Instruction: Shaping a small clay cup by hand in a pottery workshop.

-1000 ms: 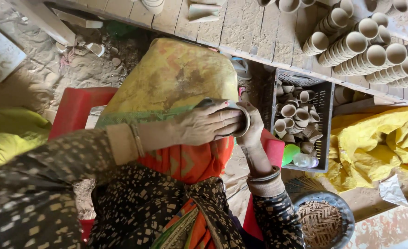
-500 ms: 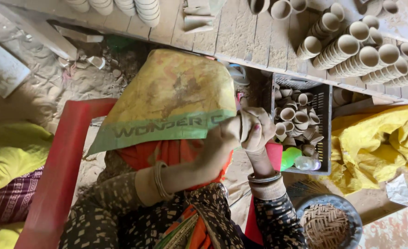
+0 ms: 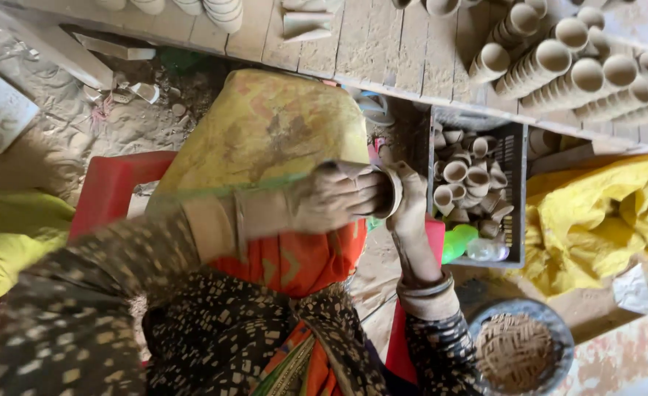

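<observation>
A small unfired clay cup point(image 3: 387, 192) is gripped between both of my hands, just above my lap. My left hand point(image 3: 335, 199) is dusty with clay and wraps the cup from the left, fingers over its rim. On the cup's right side, my right hand point(image 3: 412, 209) cups it with the fingers pointing up. Under the hands a yellow sack cloth point(image 3: 265, 132) lies across my lap over orange fabric point(image 3: 302, 260). Most of the cup is hidden by the fingers.
A black plastic crate point(image 3: 513, 191) of several small clay cups stands to the right. Rows of stacked cups point(image 3: 573, 77) lie on wooden planks point(image 3: 383, 40) above. A yellow tarp point(image 3: 602, 220), a round metal bowl point(image 3: 551, 326) and a red chair point(image 3: 108, 194) surround me.
My left forearm has swung back across the lap from a raised, angled position, and the hands have turned the cup while staying closed around it.
</observation>
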